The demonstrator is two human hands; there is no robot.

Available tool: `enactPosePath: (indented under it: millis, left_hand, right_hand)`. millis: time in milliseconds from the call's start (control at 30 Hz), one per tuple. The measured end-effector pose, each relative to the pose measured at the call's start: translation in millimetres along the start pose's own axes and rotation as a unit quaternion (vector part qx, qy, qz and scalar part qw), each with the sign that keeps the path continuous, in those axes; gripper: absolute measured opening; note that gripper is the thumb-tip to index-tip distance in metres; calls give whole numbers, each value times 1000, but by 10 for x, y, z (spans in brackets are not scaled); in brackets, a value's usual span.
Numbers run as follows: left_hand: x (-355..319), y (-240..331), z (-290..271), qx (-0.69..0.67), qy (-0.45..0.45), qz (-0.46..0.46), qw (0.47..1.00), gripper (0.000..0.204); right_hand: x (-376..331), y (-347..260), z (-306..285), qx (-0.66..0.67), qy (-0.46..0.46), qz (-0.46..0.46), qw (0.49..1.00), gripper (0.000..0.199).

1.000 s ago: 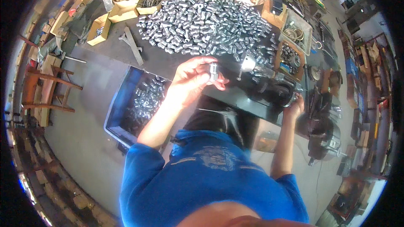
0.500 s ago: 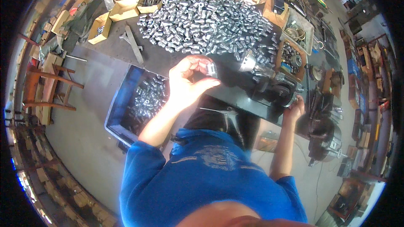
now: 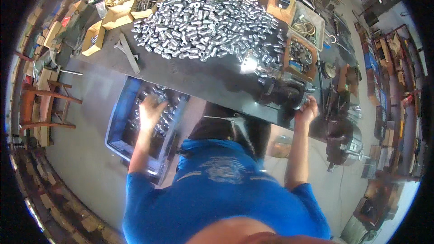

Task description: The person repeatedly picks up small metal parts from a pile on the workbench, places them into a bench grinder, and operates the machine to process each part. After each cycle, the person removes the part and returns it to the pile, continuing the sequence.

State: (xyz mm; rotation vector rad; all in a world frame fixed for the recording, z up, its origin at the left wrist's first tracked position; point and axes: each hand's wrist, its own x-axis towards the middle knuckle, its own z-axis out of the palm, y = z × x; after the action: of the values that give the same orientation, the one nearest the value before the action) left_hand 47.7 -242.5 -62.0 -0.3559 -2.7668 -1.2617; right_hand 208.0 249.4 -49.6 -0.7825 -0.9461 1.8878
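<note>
My left hand (image 3: pixel 151 108) reaches down into a blue crate (image 3: pixel 118 113) on the floor, fingers spread over the small silver metal cylinders (image 3: pixel 165 117) lying in it. My right hand (image 3: pixel 307 110) is closed on the right end of a dark machine (image 3: pixel 282 92) mounted at the front edge of the dark workbench (image 3: pixel 199 79). A large heap of the same silver cylinders (image 3: pixel 208 18) covers the middle of the bench. My blue shirt fills the lower part of the view.
Cardboard boxes (image 3: pixel 118 13) and a flat metal tool (image 3: pixel 129 52) lie on the bench's left end. Wooden trays of rings and parts (image 3: pixel 298 54) stand at its right. A wooden chair (image 3: pixel 45 108) is at far left, a heavy round metal device (image 3: pixel 343 135) at right.
My left hand, which held a small silver cylinder up by the machine, has swung down and left into the blue crate. My right hand has stayed at the machine.
</note>
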Motion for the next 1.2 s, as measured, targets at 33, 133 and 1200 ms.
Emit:
enactPosePath:
  millis: [33, 133, 1200]
  left_hand:
    - [-139, -330, -6, 17, 24, -87, 996, 34]
    - [-469, -986, -200, 188, -1, -108, 976, 33]
    - [1183, 1509, 1441, 135, -218, 292, 921, 31]
  right_hand:
    - [14, 2, -9, -18, -11, 2, 1000, 15]
    - [50, 40, -73, -31, -23, 3, 999, 17]
    - [-138, -48, 142, -35, 7, 5, 999, 13]
